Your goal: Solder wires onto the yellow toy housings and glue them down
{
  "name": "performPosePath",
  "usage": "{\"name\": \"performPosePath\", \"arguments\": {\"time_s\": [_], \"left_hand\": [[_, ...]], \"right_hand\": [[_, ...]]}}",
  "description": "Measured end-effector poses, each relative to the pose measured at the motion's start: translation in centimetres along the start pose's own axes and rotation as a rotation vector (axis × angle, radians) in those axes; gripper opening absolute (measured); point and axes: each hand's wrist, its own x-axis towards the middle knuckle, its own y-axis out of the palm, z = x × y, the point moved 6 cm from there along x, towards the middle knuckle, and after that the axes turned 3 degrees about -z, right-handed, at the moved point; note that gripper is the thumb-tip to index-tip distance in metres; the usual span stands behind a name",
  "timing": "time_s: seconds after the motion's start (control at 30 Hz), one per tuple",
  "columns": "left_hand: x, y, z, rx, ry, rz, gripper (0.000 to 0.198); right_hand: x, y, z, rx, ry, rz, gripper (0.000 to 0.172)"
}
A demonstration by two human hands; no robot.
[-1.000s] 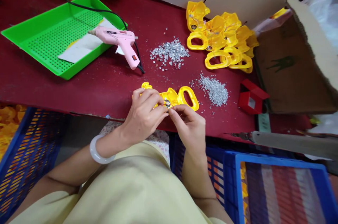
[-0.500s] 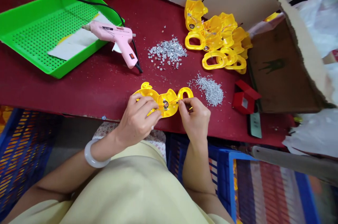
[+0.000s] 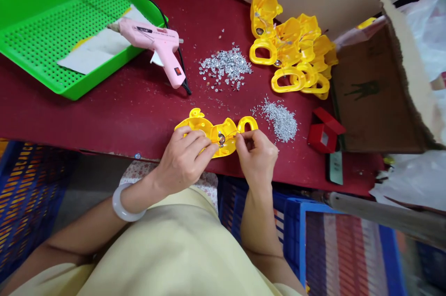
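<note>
A yellow plastic toy shell half (image 3: 228, 147) lies hollow side up at the front edge of the red table, with a ring-shaped handle at its right end. A small round metallic part (image 3: 221, 138) and thin wires sit inside it. My left hand (image 3: 186, 154) grips the shell's left part, fingers curled over its rim. My right hand (image 3: 258, 154) pinches thumb and forefinger at the thin wire (image 3: 232, 136) near the handle. Beyond the hands are a pile of small clear-and-silver pieces (image 3: 228, 67) and a pile of small screws (image 3: 281, 121).
A pink glue gun (image 3: 158, 45) rests on the edge of a green perforated tray (image 3: 66, 94). Several more yellow shells (image 3: 292, 49) are stacked at the back right. A red box (image 3: 322, 138), a phone-like green slab (image 3: 335, 168) and an open carton (image 3: 369, 91) stand at right; blue crates (image 3: 294, 235) stand below.
The view has shifted slightly. Both hands keep nearly the same hold on the shell and wire; no object has visibly been taken or let go.
</note>
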Motion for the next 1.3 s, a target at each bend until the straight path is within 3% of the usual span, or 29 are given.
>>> {"name": "performPosePath", "arguments": {"time_s": [0.3,0.47,0.53,0.67,0.8,0.97,1.3], "left_hand": [[0.0,-0.1,0.3,-0.041,-0.027,-0.038,0.019],[0.0,-0.1,0.2,-0.007,-0.042,-0.058,0.018],[0.0,0.0,0.1,0.004,-0.03,-0.042,0.018],[0.0,0.1,0.1,0.024,-0.036,-0.015,0.018],[0.1,0.0,0.0,0.052,-0.035,-0.019,0.018],[0.1,0.0,-0.1,0.042,-0.034,-0.019,0.018],[0.2,0.1,0.0,0.068,-0.023,-0.015,0.019]], "right_hand": [[0.3,0.4,1.2,-0.164,-0.174,0.06,0.019],[0.2,-0.3,0.4,0.062,-0.115,0.124,0.012],[0.2,-0.8,0.3,0.143,-0.109,0.11,0.017],[-0.1,-0.7,1.1,0.156,-0.262,0.17,0.021],[-0.4,-1.1,0.8,0.062,-0.394,0.107,0.015],[-1.1,-1.6,0.3,0.025,-0.467,0.059,0.025],[-1.5,-1.5,1.0,-0.127,-0.45,0.052,0.024]]}}
